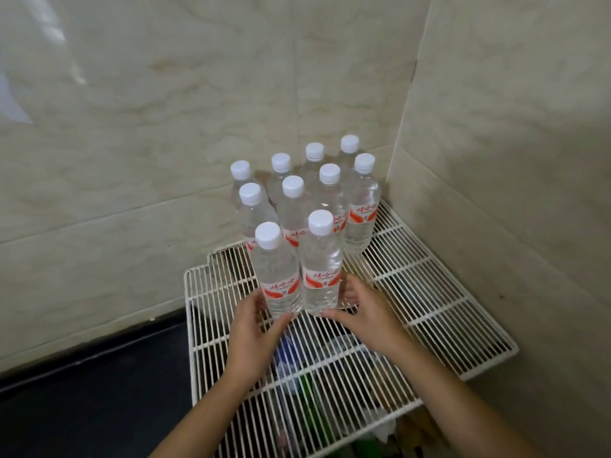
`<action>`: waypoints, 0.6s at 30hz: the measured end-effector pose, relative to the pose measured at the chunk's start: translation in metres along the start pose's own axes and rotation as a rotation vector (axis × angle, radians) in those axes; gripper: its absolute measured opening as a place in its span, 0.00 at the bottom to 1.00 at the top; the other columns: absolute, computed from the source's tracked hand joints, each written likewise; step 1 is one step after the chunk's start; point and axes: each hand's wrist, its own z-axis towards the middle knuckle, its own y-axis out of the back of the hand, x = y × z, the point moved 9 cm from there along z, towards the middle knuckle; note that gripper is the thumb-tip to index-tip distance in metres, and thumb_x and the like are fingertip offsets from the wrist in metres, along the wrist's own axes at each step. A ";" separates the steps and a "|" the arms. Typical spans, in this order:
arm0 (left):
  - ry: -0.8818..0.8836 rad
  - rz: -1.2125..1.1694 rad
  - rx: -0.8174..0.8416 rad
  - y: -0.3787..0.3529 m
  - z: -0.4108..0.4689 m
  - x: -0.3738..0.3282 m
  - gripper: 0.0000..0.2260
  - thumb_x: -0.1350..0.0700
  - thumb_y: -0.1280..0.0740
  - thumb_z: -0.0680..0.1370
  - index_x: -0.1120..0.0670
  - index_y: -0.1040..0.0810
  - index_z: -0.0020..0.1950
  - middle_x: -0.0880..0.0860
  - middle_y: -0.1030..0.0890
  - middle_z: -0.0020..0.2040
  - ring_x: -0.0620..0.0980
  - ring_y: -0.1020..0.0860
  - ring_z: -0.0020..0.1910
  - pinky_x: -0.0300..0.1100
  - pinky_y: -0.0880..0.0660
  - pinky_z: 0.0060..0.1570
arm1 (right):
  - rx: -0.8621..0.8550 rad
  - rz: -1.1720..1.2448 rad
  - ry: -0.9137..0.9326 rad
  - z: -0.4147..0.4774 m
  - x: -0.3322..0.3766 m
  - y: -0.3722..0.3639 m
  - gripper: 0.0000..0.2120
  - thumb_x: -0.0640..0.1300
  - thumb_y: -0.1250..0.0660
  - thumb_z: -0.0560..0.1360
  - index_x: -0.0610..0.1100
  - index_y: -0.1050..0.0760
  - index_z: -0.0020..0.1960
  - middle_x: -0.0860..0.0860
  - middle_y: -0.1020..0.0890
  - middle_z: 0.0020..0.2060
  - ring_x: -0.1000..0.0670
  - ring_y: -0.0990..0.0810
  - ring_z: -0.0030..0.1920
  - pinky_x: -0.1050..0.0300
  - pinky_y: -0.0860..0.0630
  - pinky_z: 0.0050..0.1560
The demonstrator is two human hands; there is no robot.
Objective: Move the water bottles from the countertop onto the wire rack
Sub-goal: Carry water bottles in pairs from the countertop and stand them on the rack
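Observation:
Several clear water bottles with white caps and red-and-white labels stand upright on a white wire rack (429, 292) in the corner. The two nearest are a left front bottle (279, 269) and a right front bottle (321, 262). My left hand (258, 328) cups the base of the left front bottle, with the fingers spread and a thumb near its bottom. At the base of the right front bottle my right hand (363, 309) curls its fingers around the side. Both bottles rest on the rack. The other bottles (362, 206) are grouped behind them.
Beige marble-look tiled walls (165, 127) close the corner behind and to the right. A dark countertop (82, 408) lies at lower left. Under the rack, blurred items show through the wires, among them something green (310, 401).

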 end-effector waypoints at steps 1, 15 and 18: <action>0.004 0.017 -0.004 0.001 0.002 0.000 0.30 0.39 0.27 0.71 0.47 0.27 0.70 0.46 0.22 0.62 0.42 0.22 0.60 0.51 0.21 0.61 | -0.009 0.011 0.004 0.002 0.000 -0.001 0.31 0.51 0.23 0.72 0.55 0.31 0.72 0.66 0.23 0.55 0.70 0.26 0.53 0.58 0.24 0.63; 0.037 -0.013 -0.097 0.002 0.009 -0.013 0.24 0.56 0.28 0.77 0.51 0.28 0.73 0.45 0.21 0.65 0.25 0.26 0.57 0.31 0.21 0.53 | 0.025 0.076 0.082 0.028 0.001 -0.019 0.33 0.51 0.28 0.77 0.59 0.38 0.78 0.59 0.23 0.68 0.59 0.24 0.67 0.46 0.23 0.67; 0.043 0.115 -0.104 0.013 0.000 -0.013 0.30 0.47 0.30 0.78 0.49 0.36 0.78 0.46 0.29 0.74 0.35 0.30 0.69 0.43 0.25 0.65 | -0.102 0.053 0.119 0.022 -0.001 -0.017 0.45 0.53 0.27 0.75 0.57 0.52 0.82 0.54 0.41 0.81 0.51 0.40 0.79 0.41 0.36 0.77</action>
